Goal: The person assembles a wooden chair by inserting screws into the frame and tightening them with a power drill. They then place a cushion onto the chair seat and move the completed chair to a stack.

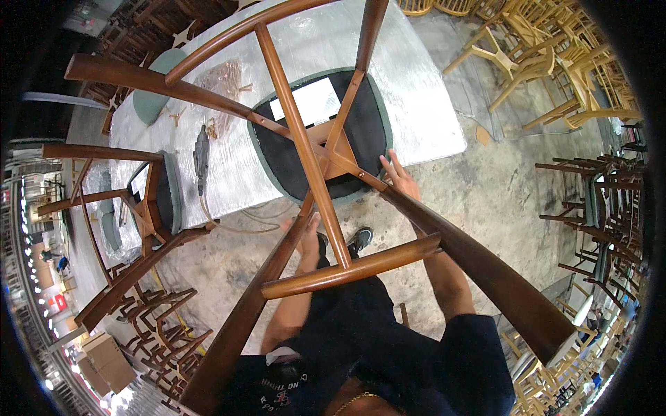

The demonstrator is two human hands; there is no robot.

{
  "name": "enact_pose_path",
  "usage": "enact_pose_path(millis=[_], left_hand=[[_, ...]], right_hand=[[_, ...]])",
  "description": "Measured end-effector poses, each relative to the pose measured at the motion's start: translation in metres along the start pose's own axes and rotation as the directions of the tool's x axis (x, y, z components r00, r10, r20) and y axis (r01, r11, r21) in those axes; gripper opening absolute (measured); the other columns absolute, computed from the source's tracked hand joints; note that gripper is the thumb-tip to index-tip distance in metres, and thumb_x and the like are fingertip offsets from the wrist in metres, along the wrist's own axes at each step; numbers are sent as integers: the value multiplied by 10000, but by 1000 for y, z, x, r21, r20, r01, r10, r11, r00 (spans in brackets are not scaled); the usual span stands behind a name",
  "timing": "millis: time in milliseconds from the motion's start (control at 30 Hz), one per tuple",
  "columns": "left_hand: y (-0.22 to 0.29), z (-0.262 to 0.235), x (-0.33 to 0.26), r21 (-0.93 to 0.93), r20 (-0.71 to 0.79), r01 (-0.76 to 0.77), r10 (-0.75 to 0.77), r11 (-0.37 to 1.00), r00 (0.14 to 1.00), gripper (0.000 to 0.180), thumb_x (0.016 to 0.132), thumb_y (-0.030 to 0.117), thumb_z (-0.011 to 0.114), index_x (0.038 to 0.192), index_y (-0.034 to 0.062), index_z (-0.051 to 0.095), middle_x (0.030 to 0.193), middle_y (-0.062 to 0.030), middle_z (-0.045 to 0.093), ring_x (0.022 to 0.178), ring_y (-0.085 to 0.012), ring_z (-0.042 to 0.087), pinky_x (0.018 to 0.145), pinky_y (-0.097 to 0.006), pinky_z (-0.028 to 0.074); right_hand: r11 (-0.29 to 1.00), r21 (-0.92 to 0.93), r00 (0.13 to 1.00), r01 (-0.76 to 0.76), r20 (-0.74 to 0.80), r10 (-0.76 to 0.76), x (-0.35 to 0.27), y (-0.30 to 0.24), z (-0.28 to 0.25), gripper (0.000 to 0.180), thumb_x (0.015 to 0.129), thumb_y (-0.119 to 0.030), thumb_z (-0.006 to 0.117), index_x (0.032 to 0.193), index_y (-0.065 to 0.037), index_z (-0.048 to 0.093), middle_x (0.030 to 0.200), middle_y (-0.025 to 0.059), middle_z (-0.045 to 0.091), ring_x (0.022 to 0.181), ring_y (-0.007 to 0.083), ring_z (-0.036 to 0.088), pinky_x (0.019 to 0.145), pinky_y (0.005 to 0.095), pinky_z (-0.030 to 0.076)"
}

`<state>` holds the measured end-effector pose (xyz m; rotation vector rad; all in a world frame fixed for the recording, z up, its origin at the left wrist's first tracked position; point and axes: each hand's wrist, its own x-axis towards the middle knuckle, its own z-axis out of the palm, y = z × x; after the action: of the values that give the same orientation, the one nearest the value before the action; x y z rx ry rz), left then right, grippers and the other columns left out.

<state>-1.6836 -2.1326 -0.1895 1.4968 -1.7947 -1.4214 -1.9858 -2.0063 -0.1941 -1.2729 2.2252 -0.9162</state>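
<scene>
An upside-down wooden chair (333, 264) fills the middle, its dark brown legs pointing up toward me and a stretcher bar crossing over the seat. Its round seat (267, 156) has a black underside, a grey-green edge and a white paper label (320, 101). My right hand (402, 182) is at the seat's near right edge beside a leg, its fingers stretched and apart. Partly hidden behind the near left leg, my left hand (307, 234) is below the seat's near edge. Its visible fingers look extended, and I make out nothing held in it.
The plastic-covered table (423, 90) carries a power screwdriver (201, 159) with a cord, a clear bag (220, 78) with hardware beside it, and a grey-green seat pad (147, 107). Another upturned chair (149, 208) stands left. Chairs (548, 66) crowd the right; cartons (105, 362) sit lower left.
</scene>
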Motion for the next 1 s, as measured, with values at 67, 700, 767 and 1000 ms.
enact_pose_path(millis=[67, 700, 767, 1000], left_hand=[[-12, 29, -15, -580, 360, 474, -314, 663, 879, 698, 933, 283, 848, 1488, 31, 506, 1433, -194, 596, 1307, -376, 595, 1123, -487, 481], [16, 19, 16, -816, 364, 478, -355, 326, 861, 362, 1063, 292, 701, 1367, 98, 675, 1319, -19, 718, 1183, -154, 672, 1068, -331, 509], [31, 31, 11, -751, 420, 592, -479, 294, 771, 404, 1053, 290, 718, 1401, 93, 662, 1358, -16, 704, 1201, -151, 665, 1082, -331, 500], [17, 19, 25, -616, 542, 624, -316, 480, 779, 427, 1095, 413, 627, 1298, 40, 669, 1228, -145, 744, 1169, -241, 721, 1002, -387, 575]], right_hand=[[884, 451, 988, -120, -35, 152, -26, 11, 13, 727, 912, -288, 810, 1540, -54, 528, 1504, 134, 610, 1236, 278, 687, 979, 393, 588], [-91, 978, 544, 189, -27, 839, -62, -25, 7, 469, 1091, -413, 595, 925, 18, 674, 964, 201, 741, 996, 337, 728, 1061, 488, 569], [-90, 967, 606, 238, -75, 792, -131, 26, -25, 467, 1106, -405, 558, 981, 23, 694, 1004, 216, 737, 975, 335, 731, 973, 469, 605], [-121, 968, 752, 221, -90, 654, -11, -72, 33, 448, 1110, -416, 594, 930, -11, 660, 956, 169, 744, 1011, 319, 736, 1031, 459, 554]])
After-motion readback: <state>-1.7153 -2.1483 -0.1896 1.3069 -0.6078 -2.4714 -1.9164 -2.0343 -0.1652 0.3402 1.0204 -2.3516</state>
